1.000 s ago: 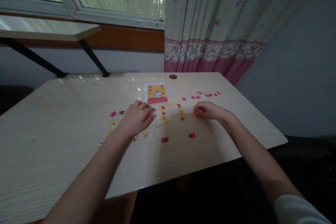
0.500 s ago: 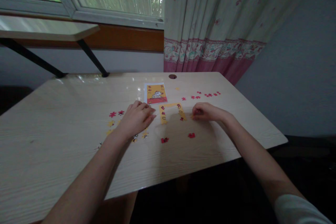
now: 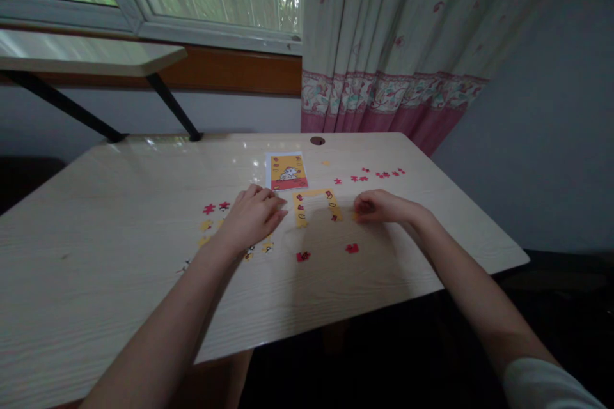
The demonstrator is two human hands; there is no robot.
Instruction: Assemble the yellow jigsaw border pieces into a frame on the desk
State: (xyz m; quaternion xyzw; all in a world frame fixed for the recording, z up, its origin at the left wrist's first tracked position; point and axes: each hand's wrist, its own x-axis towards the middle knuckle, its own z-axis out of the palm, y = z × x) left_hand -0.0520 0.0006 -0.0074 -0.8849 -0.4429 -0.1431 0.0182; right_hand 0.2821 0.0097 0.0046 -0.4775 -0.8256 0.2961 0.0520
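A yellow puzzle frame [image 3: 314, 193], joined along its top and both sides, lies between my hands with its bottom side open. Right of it, my right hand [image 3: 378, 206] has its fingers curled down at the tabletop. A bit of a yellow puzzle piece [image 3: 355, 215] shows at those fingertips. My left hand [image 3: 256, 214] hovers or rests left of the frame, fingers loosely apart, hiding part of the loose pieces under it. Below the frame lie a red corner piece [image 3: 303, 257] and another red piece [image 3: 352, 248]. Behind it is the printed picture card [image 3: 288, 172] of a white animal.
Several red pieces [image 3: 384, 174] are spread at the back right, with one yellow piece [image 3: 326, 163] nearby. More red and yellow pieces [image 3: 207, 225] lie left of my left arm. A raised shelf [image 3: 96, 54] stands at the desk's back left. The desk [image 3: 119, 268] has a cable hole [image 3: 317, 140].
The whole view has shifted slightly. Both hands keep nearly the same place over the desk, and the puzzle frame looks the same.
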